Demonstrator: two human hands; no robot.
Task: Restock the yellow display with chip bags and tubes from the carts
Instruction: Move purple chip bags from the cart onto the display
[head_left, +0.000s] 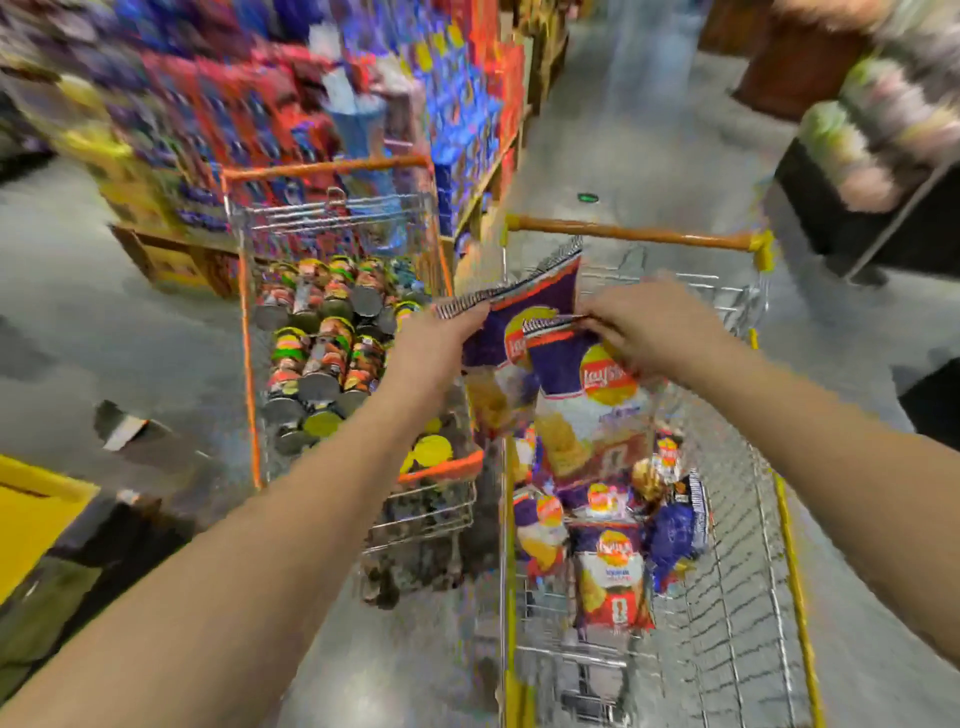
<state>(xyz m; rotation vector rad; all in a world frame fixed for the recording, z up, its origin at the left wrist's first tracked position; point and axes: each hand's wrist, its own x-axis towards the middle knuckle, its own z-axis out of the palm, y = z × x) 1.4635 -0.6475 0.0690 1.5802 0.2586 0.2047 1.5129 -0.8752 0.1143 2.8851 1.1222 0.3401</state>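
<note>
both hands up over the right cart (779, 519). left hand (436, 348) pinches the top seal of a purple bag (519, 312); right hand (641, 325) is closed on the seal of a second bag (587, 410) that overlaps the first in front. both bags hang clear above the basket, touching each other.

right cart: a handful of bags (610, 577) lie on the wire floor, much of the floor bare. judgement: this cart is well drawn down, but not finished.

left cart (249, 338): packed with tubes (322, 358) lying on their sides, ends toward the camera. looks near full, so the tube share appears barely begun.

yellow display (36, 514): only a corner shows at the lower left edge; its fill cannot be read from here.

frame heavily smeared; shelves (311, 93) behind are unreadable.

left to do, as judged: carry these two bags to the display, clear the remaining bags, then all the tubes.
</note>
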